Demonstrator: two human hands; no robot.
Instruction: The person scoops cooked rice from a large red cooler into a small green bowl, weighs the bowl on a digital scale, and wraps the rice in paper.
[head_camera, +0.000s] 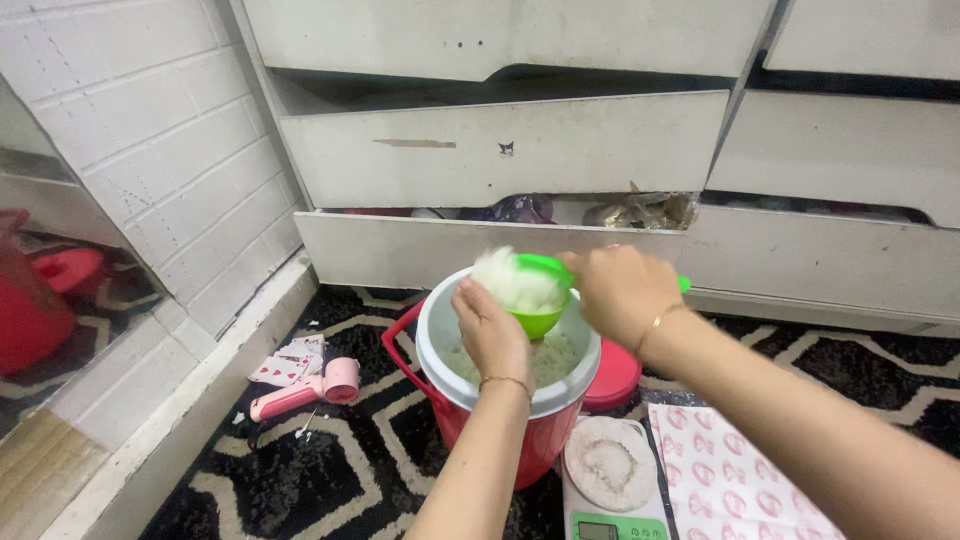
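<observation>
Small green plastic scoop cup (538, 318) heaped with loose white rice sits over the red insulated bucket (452, 400) at 12 o'clock, right hand (620, 292) pinching its handle, left hand (490, 330) cupping the side; light, rigid, spill-prone, best held by the handle.

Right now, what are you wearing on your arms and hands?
Both arms are bare, no sleeves in view. The left hand has a thin gold bangle at the wrist, and the right hand has a matching thin gold bangle. No rings or gloves show.
</observation>
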